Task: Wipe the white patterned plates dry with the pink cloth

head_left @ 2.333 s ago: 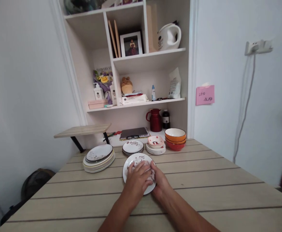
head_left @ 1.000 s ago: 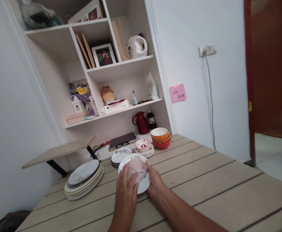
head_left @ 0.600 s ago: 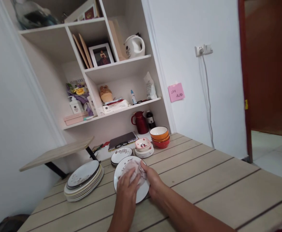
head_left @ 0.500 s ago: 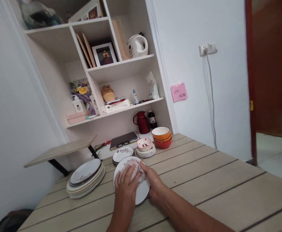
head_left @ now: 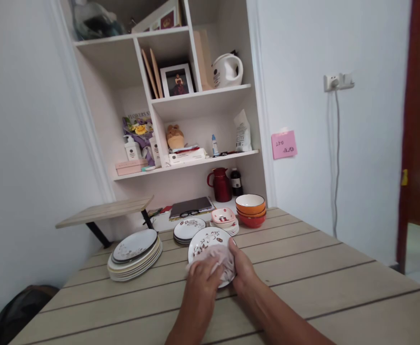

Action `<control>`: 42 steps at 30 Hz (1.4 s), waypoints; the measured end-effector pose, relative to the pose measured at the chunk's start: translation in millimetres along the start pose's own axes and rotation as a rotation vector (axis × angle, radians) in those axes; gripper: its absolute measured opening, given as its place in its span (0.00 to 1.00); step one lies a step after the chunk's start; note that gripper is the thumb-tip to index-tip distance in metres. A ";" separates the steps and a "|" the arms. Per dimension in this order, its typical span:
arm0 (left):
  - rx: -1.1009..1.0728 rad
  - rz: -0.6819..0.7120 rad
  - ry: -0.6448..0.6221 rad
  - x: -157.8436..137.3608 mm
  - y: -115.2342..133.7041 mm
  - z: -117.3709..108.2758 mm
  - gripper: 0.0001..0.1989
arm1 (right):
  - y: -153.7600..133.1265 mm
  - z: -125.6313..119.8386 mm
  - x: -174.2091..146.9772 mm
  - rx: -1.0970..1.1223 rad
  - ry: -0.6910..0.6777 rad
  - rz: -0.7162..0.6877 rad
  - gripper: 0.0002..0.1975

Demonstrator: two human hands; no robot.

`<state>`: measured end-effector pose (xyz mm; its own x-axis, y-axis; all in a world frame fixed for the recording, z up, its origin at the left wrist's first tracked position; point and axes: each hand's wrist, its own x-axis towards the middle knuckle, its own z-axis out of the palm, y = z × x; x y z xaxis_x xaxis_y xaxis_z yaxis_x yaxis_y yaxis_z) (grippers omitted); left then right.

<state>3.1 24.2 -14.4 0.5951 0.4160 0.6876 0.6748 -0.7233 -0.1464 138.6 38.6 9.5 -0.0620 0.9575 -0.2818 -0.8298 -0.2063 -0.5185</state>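
Note:
A white plate (head_left: 200,243) with a dark rim and brown floral pattern is held tilted above the table. My right hand (head_left: 243,267) grips its right edge, thumb on the front and the other fingers behind it. My left hand (head_left: 203,278) presses a crumpled pale pink cloth (head_left: 221,258) against the lower face of the plate, with its fingers bent over the cloth. Just behind stands a short stack of similar small plates (head_left: 189,229). To the left is a taller stack of larger plates (head_left: 135,247), the top one patterned with flowers.
Orange and red bowls (head_left: 250,211) are stacked at the back right of the slatted table (head_left: 303,278). Beside them a small pink dish (head_left: 223,215) sits on saucers. A raised wooden shelf (head_left: 104,212) stands back left; a dark red jug (head_left: 221,184) is behind.
My left hand and the cloth have slid lower on the plate, uncovering its floral pattern. The plate is tilted more towards me. The camera view has turned a little left.

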 end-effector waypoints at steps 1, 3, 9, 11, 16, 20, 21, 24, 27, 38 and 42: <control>-0.004 0.027 -0.006 1.4 2.2 -0.2 0.21 | 1.2 0.6 -1.5 -0.003 -0.022 0.019 0.25; 0.029 0.043 -0.011 3.6 3.0 -0.7 0.22 | 6.7 2.6 -5.1 -0.015 -0.046 0.048 0.25; 0.196 -0.174 0.103 2.1 -10.3 0.7 0.19 | 26.5 7.8 -7.2 -0.092 -0.019 0.027 0.25; 0.224 -0.283 0.133 0.1 -13.6 3.0 0.16 | 27.0 6.8 -3.5 -0.083 0.030 0.018 0.24; 0.176 -0.187 0.084 -4.3 -11.2 6.3 0.15 | 11.3 1.0 2.9 -0.036 0.112 -0.019 0.22; 0.059 -0.040 0.007 -2.7 -0.9 1.8 0.19 | 3.2 -0.3 1.3 0.004 0.020 0.014 0.22; 0.030 -0.023 -0.011 -1.6 1.2 0.2 0.20 | 4.3 0.2 0.7 0.001 0.014 0.026 0.21; -0.017 -0.019 -0.039 1.1 1.8 -3.3 0.22 | 13.1 2.9 -0.6 -0.027 0.029 0.046 0.19; 0.010 -0.067 -0.035 0.6 -6.1 -1.9 0.23 | 22.4 5.3 -1.3 -0.072 0.039 0.017 0.18; 0.199 -0.216 0.066 -5.1 -18.1 8.6 0.18 | 23.9 3.4 0.5 -0.111 0.070 -0.043 0.18; 0.131 -0.142 0.070 -5.4 -10.8 5.6 0.19 | 22.1 2.3 2.3 -0.117 0.066 0.005 0.20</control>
<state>-4.9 32.8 -20.5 0.4610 0.4662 0.7551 0.8036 -0.5802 -0.1324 118.9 36.7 -0.8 -0.0268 0.9419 -0.3350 -0.7588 -0.2373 -0.6065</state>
